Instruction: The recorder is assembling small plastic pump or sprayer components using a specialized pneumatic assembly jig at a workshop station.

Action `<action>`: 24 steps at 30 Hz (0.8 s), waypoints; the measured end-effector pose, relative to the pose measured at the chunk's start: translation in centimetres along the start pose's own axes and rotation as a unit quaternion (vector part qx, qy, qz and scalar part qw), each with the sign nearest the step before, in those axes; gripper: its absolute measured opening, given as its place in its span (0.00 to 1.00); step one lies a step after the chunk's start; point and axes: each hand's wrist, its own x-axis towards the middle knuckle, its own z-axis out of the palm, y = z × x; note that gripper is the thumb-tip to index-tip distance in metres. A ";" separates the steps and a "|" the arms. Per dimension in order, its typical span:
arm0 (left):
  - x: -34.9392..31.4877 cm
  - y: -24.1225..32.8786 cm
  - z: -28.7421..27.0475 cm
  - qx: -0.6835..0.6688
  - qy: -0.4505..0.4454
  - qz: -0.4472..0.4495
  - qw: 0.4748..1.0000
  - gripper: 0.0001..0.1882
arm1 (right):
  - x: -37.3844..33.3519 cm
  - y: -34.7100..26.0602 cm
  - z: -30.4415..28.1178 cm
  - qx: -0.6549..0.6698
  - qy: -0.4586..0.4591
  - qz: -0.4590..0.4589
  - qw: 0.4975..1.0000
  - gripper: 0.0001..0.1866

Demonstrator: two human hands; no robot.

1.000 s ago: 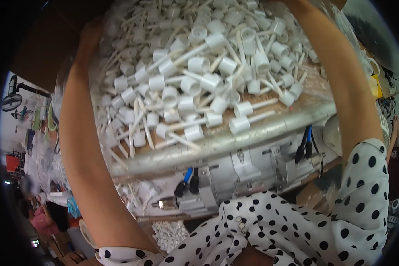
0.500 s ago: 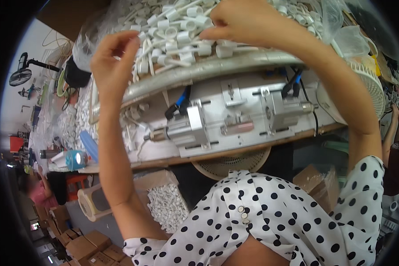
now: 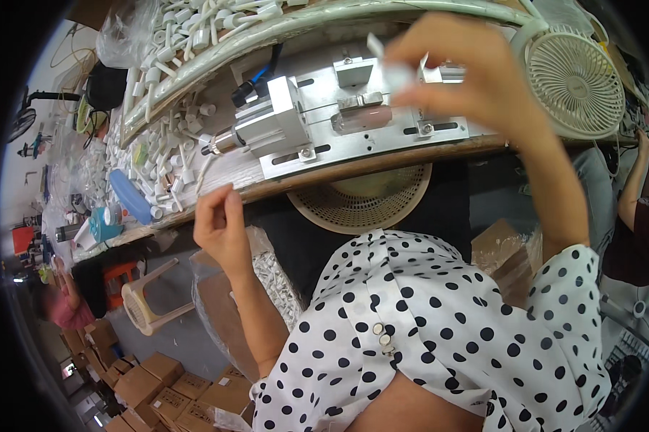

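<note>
My right hand (image 3: 461,75) is blurred, raised over the right part of the metal clamping fixture (image 3: 285,119). Between its thumb and fingers is a white plastic cap with a stem (image 3: 398,76), the stem end poking up past the fingertips. Just in front of the table edge, my left hand (image 3: 224,229) is closed, thumb and forefinger together; whatever it may pinch is too small to make out. In the fixture's middle sit a small metal block and a translucent pinkish piece (image 3: 364,120). Many similar white caps (image 3: 188,29) with stems are heaped behind a pale, wrapped rail (image 3: 252,47).
A cream fan (image 3: 575,83) stands at the right end of the table. Loose white parts and a blue curved piece (image 3: 130,196) lie at the left. Below the edge are a round basket (image 3: 360,209), a box of white parts (image 3: 274,284) and a stool (image 3: 139,309).
Both hands have come back from the heap toward me. My right hand now holds a white cap over the fixture; my left has dropped to the table's front edge. The view has shifted.
</note>
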 end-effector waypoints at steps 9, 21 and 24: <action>-3.9 -0.2 3.9 -0.082 -0.101 -0.082 0.988 0.04 | -4.5 3.6 7.8 -0.081 -0.013 -0.174 0.981 0.15; -1.3 3.0 5.9 -0.011 -0.261 -0.016 0.965 0.05 | -3.3 2.5 6.8 -0.102 -0.067 -0.142 0.982 0.16; 3.4 4.0 5.5 0.057 -0.221 0.138 0.964 0.06 | -2.1 1.9 5.6 -0.067 -0.160 -0.081 0.982 0.16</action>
